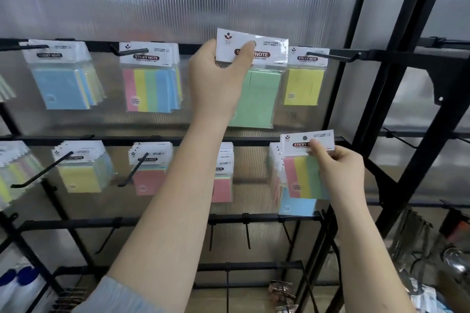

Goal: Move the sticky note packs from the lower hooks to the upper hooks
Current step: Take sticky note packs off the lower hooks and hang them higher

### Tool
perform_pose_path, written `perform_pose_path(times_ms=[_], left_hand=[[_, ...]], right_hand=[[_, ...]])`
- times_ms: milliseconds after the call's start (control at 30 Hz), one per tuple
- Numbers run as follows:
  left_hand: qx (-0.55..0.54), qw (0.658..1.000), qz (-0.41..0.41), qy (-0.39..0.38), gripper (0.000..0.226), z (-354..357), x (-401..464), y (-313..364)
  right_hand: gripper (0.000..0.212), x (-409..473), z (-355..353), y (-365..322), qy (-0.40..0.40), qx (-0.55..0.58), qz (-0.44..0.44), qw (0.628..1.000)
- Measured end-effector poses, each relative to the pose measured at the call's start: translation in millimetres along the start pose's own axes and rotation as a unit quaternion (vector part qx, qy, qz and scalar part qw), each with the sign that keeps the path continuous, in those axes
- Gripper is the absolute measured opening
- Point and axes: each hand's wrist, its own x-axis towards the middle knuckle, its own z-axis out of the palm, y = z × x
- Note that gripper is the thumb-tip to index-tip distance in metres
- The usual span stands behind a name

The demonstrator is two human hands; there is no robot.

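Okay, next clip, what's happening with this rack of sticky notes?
A person is restocking a wire display rack. The left hand holds a green sticky note pack by its header card up at the upper row, between hanging packs; whether it is on a hook yet cannot be told. The right hand pinches the card of a striped pack at the lower row's rightmost bunch. Other packs hang on both rows.

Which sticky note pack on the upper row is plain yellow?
The yellow pack hanging on the far-right upper hook, just right of the green pack that the left hand holds; the others are blue or multicoloured.
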Motion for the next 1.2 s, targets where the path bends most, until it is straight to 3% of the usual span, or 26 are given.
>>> perform_pose_path(times_ms=[467,900,967,1067,1200], left_hand=[[0.025,0.999,-0.019,-0.021,0.019,2,15,-16],[0.203,0.975,-0.081,-0.045,0.039,25,71,-60],[0.232,0.969,-0.069,-0.055,0.037,26,75,-61],[0.259,0.963,-0.053,-0.057,0.012,24,80,-63],[0.269,0.96,-0.057,-0.052,0.018,21,80,-64]], right_hand=[[0.026,-13,0,-8,0.008,0.009,0.014,1.0],[0.026,-14,1,-16,0.005,0.002,0.012,1.0],[0.026,-13,2,-18,0.004,0.001,0.01,1.0],[0.025,-13,3,-19,0.002,0.002,0.01,1.0],[0.026,-14,5,-20,0.005,0.0,0.006,1.0]])
